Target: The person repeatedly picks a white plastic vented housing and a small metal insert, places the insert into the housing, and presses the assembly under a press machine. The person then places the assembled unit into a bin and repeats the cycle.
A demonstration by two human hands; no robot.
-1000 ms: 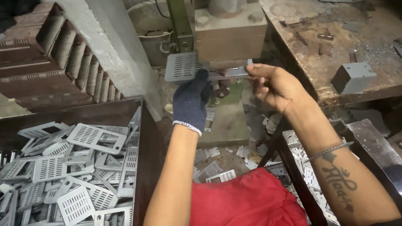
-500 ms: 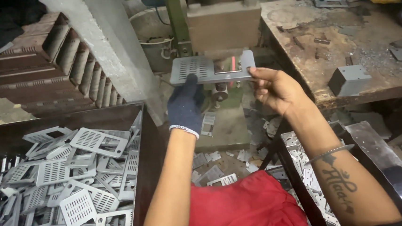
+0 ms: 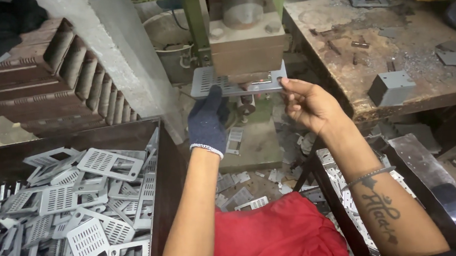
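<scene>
The fingers of the left hand [image 3: 208, 123], in a dark blue knitted glove, close on the left part of a flat metal plate [image 3: 210, 81] with rows of small slots. The fingers of the right hand [image 3: 308, 105] are bare and pinch the right end of the same plate, thumb below and fingertips at the edge. The plate lies level between both hands, and its middle sits under the brown block of the press [image 3: 247, 45], touching or almost touching the underside; I cannot tell which.

All other places I give from this press. Its green frame stands upright behind the plate. Below it, between the two forearms, small metal offcuts [image 3: 241, 188] lie scattered on the floor. Nearer to the person than the press, red cloth [image 3: 278, 236] covers the lap. The right forearm has a thin bracelet and a dark tattoo.

To the left of the press and lower, a dark bin [image 3: 162, 164] is full of grey slotted plates [image 3: 79, 218] of the same kind, thrown in a loose heap. Behind the bin, further left of the press, there is a stack of brown ribbed parts [image 3: 48, 82] beside a grey concrete column. To the right of the press stands a worn wooden workbench [image 3: 372, 43] with metal dust, small scraps and one grey folded metal bracket [image 3: 391, 87].
</scene>
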